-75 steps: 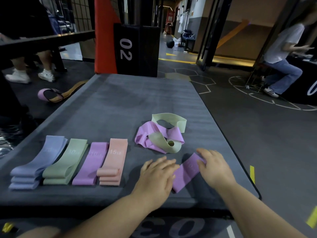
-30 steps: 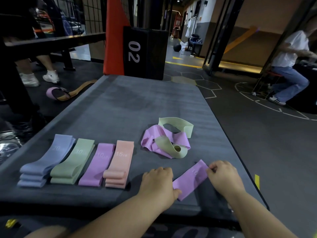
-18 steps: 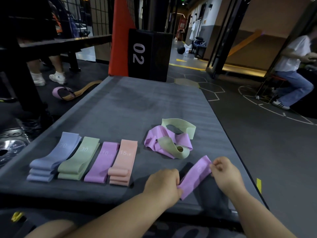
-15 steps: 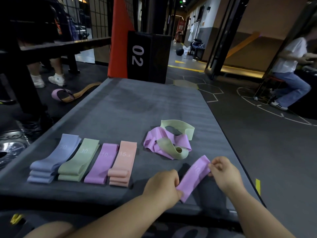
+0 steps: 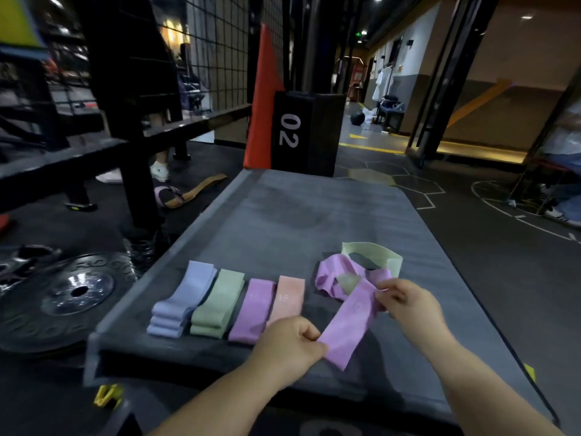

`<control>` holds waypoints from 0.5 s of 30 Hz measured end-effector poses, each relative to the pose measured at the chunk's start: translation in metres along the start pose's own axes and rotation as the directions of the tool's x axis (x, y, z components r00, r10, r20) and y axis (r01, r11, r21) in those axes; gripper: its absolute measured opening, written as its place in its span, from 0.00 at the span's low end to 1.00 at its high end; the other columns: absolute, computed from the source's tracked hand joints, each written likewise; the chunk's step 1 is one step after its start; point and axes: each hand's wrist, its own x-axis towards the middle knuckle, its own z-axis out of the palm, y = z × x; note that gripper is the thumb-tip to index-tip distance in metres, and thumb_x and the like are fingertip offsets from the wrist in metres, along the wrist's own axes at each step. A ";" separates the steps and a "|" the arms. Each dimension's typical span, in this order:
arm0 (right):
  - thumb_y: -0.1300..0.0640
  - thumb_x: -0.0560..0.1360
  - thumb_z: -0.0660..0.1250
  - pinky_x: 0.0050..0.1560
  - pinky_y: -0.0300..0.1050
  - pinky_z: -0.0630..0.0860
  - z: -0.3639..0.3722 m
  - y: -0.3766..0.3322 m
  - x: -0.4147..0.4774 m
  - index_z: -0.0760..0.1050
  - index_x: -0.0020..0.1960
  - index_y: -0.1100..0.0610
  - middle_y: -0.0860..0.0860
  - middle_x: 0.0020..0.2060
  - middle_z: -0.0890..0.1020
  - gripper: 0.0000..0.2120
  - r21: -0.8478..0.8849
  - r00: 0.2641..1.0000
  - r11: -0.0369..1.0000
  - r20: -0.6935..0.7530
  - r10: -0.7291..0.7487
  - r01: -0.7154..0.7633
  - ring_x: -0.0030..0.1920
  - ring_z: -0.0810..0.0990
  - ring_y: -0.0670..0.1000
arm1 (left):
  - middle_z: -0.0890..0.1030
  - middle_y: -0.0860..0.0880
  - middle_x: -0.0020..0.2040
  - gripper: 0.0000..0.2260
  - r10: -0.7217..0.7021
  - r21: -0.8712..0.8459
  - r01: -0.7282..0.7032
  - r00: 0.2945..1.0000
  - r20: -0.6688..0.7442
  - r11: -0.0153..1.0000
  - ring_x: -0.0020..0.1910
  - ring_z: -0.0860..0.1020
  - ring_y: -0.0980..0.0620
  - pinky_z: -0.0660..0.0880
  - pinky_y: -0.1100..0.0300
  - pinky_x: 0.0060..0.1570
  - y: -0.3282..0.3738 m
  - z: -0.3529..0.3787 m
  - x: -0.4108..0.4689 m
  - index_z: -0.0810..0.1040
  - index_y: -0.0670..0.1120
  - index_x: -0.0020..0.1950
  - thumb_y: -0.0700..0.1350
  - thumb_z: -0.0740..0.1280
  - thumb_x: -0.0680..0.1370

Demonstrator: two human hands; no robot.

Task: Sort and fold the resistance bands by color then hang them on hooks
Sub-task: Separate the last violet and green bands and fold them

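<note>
A flat pink-purple band (image 5: 349, 322) is held above the grey mat (image 5: 301, 215), stretched between both hands. My left hand (image 5: 287, 343) pinches its near end and my right hand (image 5: 408, 305) pinches its far end. To the left lie folded bands in a row: a blue stack (image 5: 182, 297), a green stack (image 5: 218, 302), a purple band (image 5: 253, 308) and a salmon band (image 5: 287, 297). Behind the held band sits a tangle of a purple band (image 5: 330, 275) and a pale green band (image 5: 374, 251). No hooks are in view.
A black post marked 02 (image 5: 289, 130) and a red pad (image 5: 261, 102) stand past the mat's far end. Weight plates (image 5: 63, 294) lie on the floor at left, near a rack leg (image 5: 138, 171). A person sits at far right (image 5: 562, 184). A strap (image 5: 188, 191) lies on the floor.
Both hands have lifted the pink-purple band off the mat and carried it up and slightly left, toward the folded row. My head has tilted up, showing more of the room.
</note>
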 end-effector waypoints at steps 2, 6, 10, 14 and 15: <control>0.62 0.75 0.69 0.39 0.32 0.77 0.022 -0.022 0.007 0.78 0.44 0.49 0.46 0.38 0.83 0.08 -0.023 0.998 0.998 0.032 -0.057 0.058 0.38 0.82 0.40 | 0.76 0.57 0.29 0.07 -0.031 -0.033 0.029 0.997 -0.074 0.999 0.29 0.71 0.61 0.66 0.67 0.33 -0.014 -0.019 -0.005 0.76 0.51 0.34 0.48 0.71 0.70; 0.59 0.74 0.68 0.37 0.33 0.70 0.073 -0.069 0.023 0.76 0.41 0.46 0.41 0.31 0.81 0.08 -0.137 0.978 0.973 0.123 -0.168 0.185 0.33 0.78 0.40 | 0.76 0.56 0.28 0.07 -0.080 -0.045 0.072 0.974 -0.211 0.996 0.29 0.71 0.60 0.66 0.66 0.32 -0.042 -0.057 -0.015 0.75 0.49 0.35 0.50 0.70 0.70; 0.57 0.75 0.68 0.42 0.34 0.66 0.119 -0.102 0.039 0.78 0.47 0.47 0.42 0.39 0.79 0.05 -0.286 0.958 0.924 0.210 -0.197 0.253 0.43 0.76 0.44 | 0.79 0.57 0.34 0.07 -0.077 0.014 0.085 0.946 -0.314 0.996 0.37 0.76 0.62 0.67 0.73 0.35 -0.063 -0.079 -0.015 0.73 0.52 0.37 0.51 0.69 0.71; 0.56 0.75 0.67 0.44 0.38 0.69 0.151 -0.111 0.049 0.80 0.51 0.50 0.46 0.43 0.81 0.07 -0.369 0.951 0.891 0.249 -0.181 0.266 0.48 0.79 0.48 | 0.79 0.55 0.37 0.10 -0.094 0.017 0.107 0.930 -0.356 0.994 0.41 0.78 0.56 0.73 0.63 0.43 -0.075 -0.082 -0.008 0.69 0.52 0.38 0.53 0.69 0.71; 0.56 0.75 0.67 0.47 0.39 0.71 0.155 -0.111 0.051 0.80 0.52 0.51 0.47 0.45 0.82 0.07 -0.386 0.950 0.883 0.262 -0.171 0.266 0.50 0.80 0.49 | 0.79 0.54 0.38 0.11 -0.091 0.034 0.111 0.927 -0.363 0.993 0.42 0.78 0.55 0.73 0.61 0.43 -0.075 -0.081 -0.007 0.68 0.52 0.39 0.53 0.69 0.71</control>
